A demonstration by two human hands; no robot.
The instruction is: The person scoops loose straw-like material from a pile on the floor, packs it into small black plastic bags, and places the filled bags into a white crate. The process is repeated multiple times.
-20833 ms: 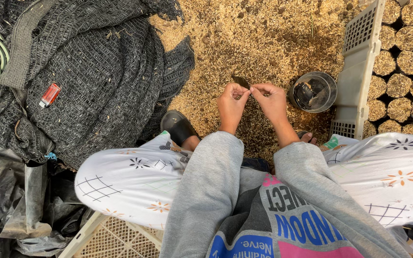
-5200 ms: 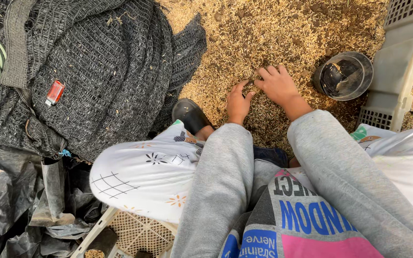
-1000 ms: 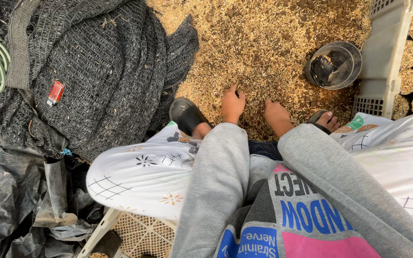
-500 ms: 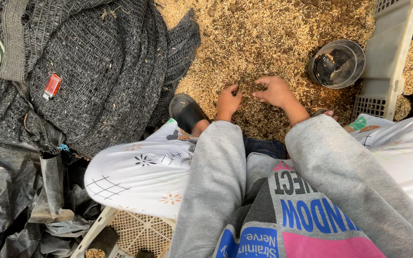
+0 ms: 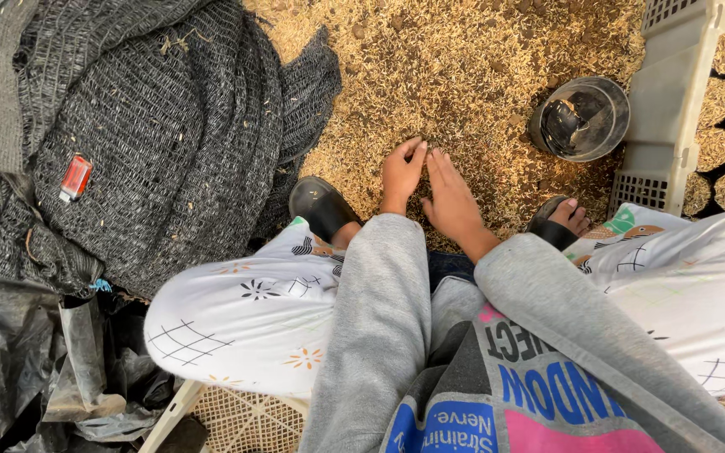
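Seated low over a floor of loose straw-coloured husk [image 5: 463, 75], knees apart in white patterned trousers, both arms in grey sleeves reaching down between them. Left hand [image 5: 402, 172] resting on the husk just in front of the near black sandal [image 5: 320, 205], fingers loosely curled and pressed into the litter, possibly pinching a little of it, though too small to tell. Right hand [image 5: 451, 197] just beside it, touching or nearly so, laid flat and open with fingers stretched together toward the far side, palm down on the husk, nothing gripped. To the far right, a round metal bowl [image 5: 581, 117] with something dark inside, standing apart from the hands and next to a pale plastic crate [image 5: 673, 109] packed with round husk-covered plugs. Judging by that, many plugs already set in the crate, and plenty of loose husk left on the floor. To the left, a heap of dark netting [image 5: 153, 143] with a small red lighter [image 5: 75, 178] lying on it.
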